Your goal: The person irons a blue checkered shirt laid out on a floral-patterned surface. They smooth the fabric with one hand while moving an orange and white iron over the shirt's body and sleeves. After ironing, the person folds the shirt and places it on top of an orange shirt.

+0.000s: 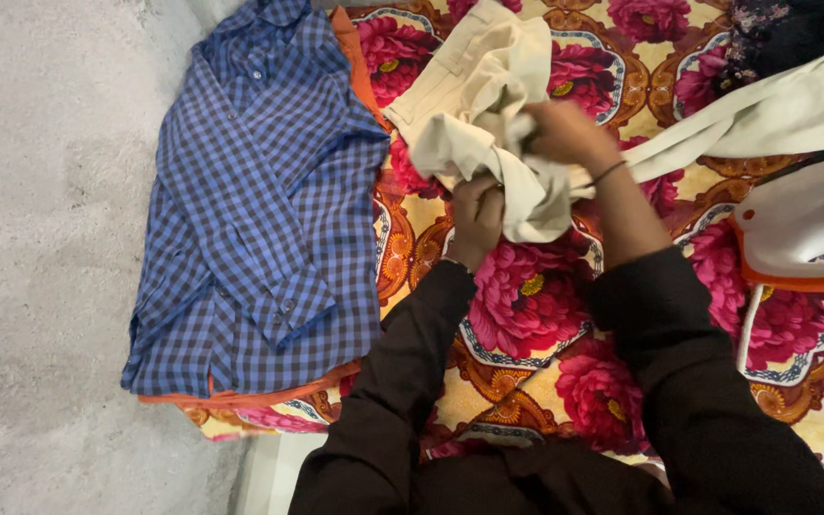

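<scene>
- On floral blanket (526,296): L hand (477,215) + R hand (565,132) both fisted in bunched cream trousers (488,105)
- Blue check shirt (259,210) flat, just left of trousers
- White/orange iron (803,229) near R arm

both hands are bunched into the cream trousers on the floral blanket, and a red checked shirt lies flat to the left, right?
Not quite: the head view shows the flat checked shirt is blue, not red. Both the left hand and right hand grip the cream trousers on the floral blanket.

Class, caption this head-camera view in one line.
Both hands, left hand and right hand, grip cream trousers beside a blue checked shirt.
</scene>
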